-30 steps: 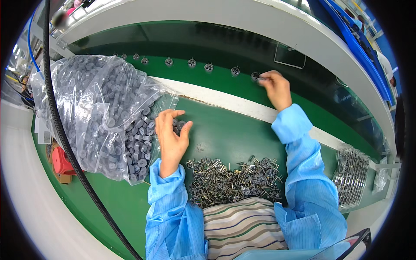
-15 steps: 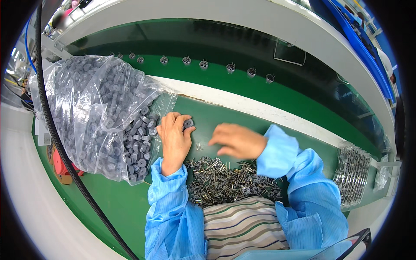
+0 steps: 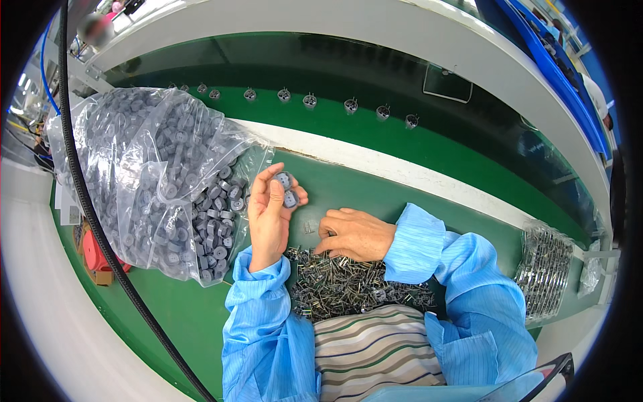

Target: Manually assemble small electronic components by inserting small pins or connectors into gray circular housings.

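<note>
My left hand is turned palm up beside the mouth of a clear plastic bag, its fingers curled round two round grey plastic parts with holes in their faces. The bag bulges with many similar grey parts, some spilling onto the green table. My right hand is closed, fingertips bent down at the upper edge of a heap of small metal pins and dark pieces. Whatever lies between those fingertips is hidden. A few loose metal pins lie on the table between the hands.
Beyond a white ledge, a green conveyor belt carries a spaced row of grey parts with pins. Packed metal pieces in clear plastic lie at the right. A black cable hangs across the left side. A red object sits lower left.
My left hand has turned from palm down to palm up, showing two grey parts. My right hand has moved down to the metal heap. The row on the belt has shifted slightly left.
</note>
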